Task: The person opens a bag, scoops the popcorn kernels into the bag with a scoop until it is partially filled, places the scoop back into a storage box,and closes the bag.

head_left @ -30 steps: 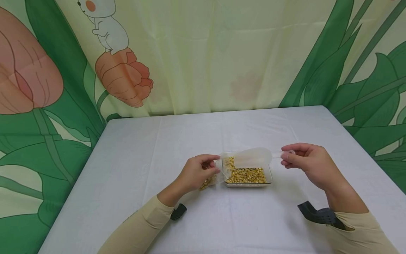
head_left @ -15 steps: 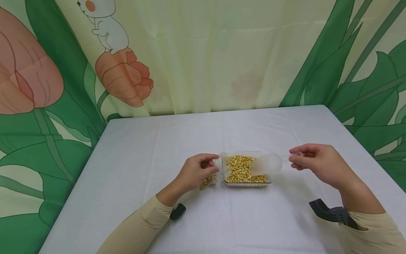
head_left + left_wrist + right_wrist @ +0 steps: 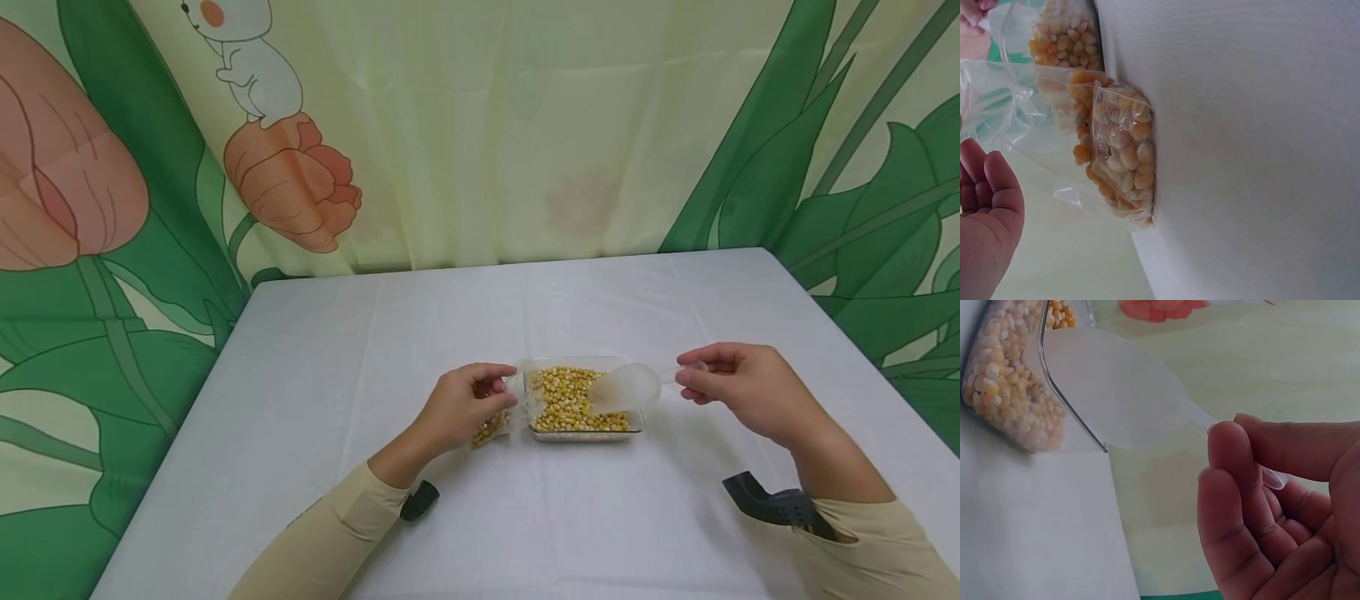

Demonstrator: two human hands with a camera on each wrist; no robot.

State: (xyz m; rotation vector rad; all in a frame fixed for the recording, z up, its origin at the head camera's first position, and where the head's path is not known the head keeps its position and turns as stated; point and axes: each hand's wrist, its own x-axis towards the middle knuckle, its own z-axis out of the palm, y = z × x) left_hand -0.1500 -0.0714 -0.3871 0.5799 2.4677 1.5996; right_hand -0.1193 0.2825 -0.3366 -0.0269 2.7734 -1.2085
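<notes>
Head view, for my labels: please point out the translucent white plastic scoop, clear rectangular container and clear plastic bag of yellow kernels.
Scoop (image 3: 625,388): head view, its broad end.
Container (image 3: 587,436): head view, its front wall.
Bag (image 3: 491,428): head view, its kernel-filled bottom.

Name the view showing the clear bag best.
The left wrist view: the clear bag appears large, kernels visible through the plastic. The head view shows it small, partly behind the left hand; the right wrist view doesn't clearly show it.

The left wrist view crops the left hand (image 3: 990,215); the right wrist view crops the clear container (image 3: 1075,434).
</notes>
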